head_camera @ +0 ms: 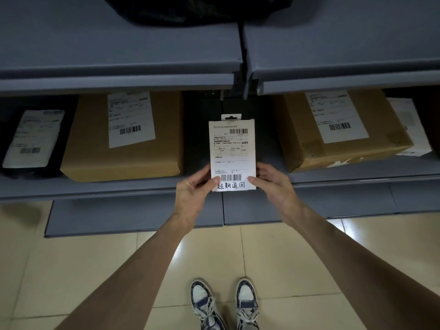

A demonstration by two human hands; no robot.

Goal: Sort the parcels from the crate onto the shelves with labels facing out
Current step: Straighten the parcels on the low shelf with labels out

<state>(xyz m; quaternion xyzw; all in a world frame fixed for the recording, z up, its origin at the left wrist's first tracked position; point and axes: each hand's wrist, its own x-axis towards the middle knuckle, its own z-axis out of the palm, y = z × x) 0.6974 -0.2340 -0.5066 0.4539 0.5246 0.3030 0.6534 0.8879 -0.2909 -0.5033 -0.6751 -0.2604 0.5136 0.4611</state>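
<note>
Landmark: small white parcel (pixel 232 153), held upright at the front edge of the middle grey shelf (pixel 95 186), label facing the camera, barcode and handwritten characters at its bottom.

Far left of it, on the same shelf: black bag parcel (pixel 31 141) with white label up. Between that and the small white parcel: large brown box (pixel 123 144), label on top, near but apart from the held parcel.

Left hand (pixel 192 189): pinches the parcel's lower left corner, thumb on the label face, remaining fingers curled behind.

Right hand (pixel 273 182): pinches the lower right corner, thumb on the face, fingers wrapped behind the edge.

Right of the parcel: second brown box (pixel 342 132), tilted, label up; a white package (pixel 409 129) just beside it, partly hidden.

Above the parcel: upper shelf (pixel 119 44), dark bag (pixel 195 10) at its top edge. Below: tiled floor (pixel 71 270), two sneakers (pixel 223 303).
</note>
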